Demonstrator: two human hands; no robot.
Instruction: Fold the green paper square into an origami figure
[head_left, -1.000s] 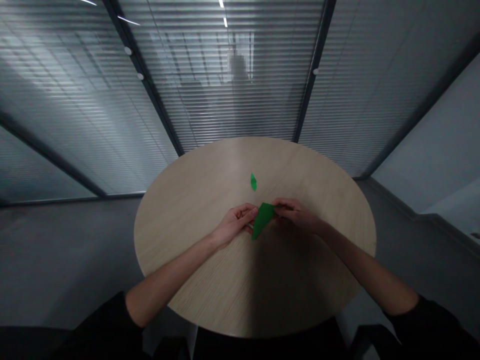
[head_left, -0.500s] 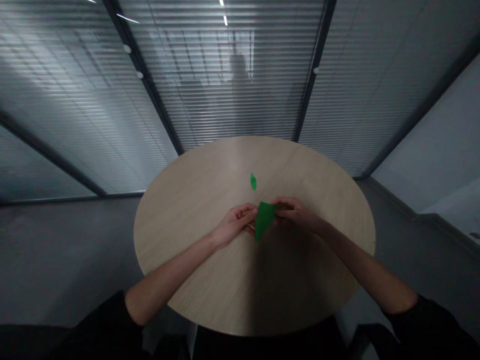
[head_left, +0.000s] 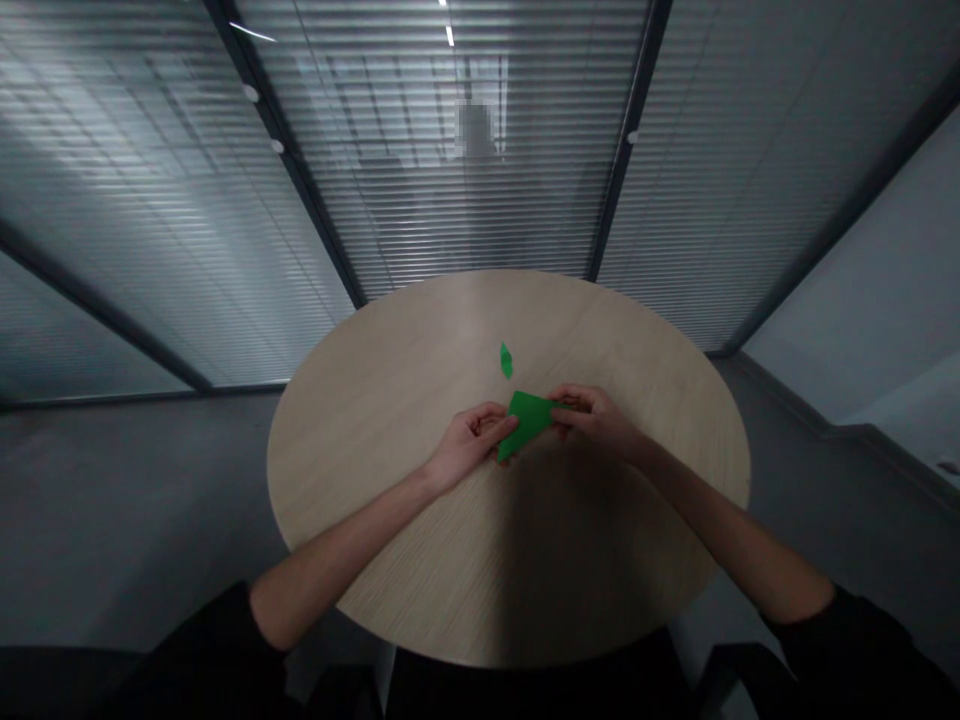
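Note:
Between my two hands is a green piece of folded paper [head_left: 529,415], held a little above the table. My left hand [head_left: 478,437] pinches its lower left side, with the thumb on top and fingertips showing beneath. At the opposite corner my right hand [head_left: 592,418] grips the narrow right end between thumb and fingers. A smaller green folded paper piece [head_left: 506,360] lies on the table just beyond, pointed at both ends and apart from both hands.
The round wooden table [head_left: 360,400] reaches close to a glass partition with blinds [head_left: 420,220]. Dark chair parts [head_left: 742,665] show at the near edge. A pale wall [head_left: 862,300] stands to the right.
The held paper has turned between my hands: its lower tip has swung up and left, and it now lies more sideways. The small green piece stays in place.

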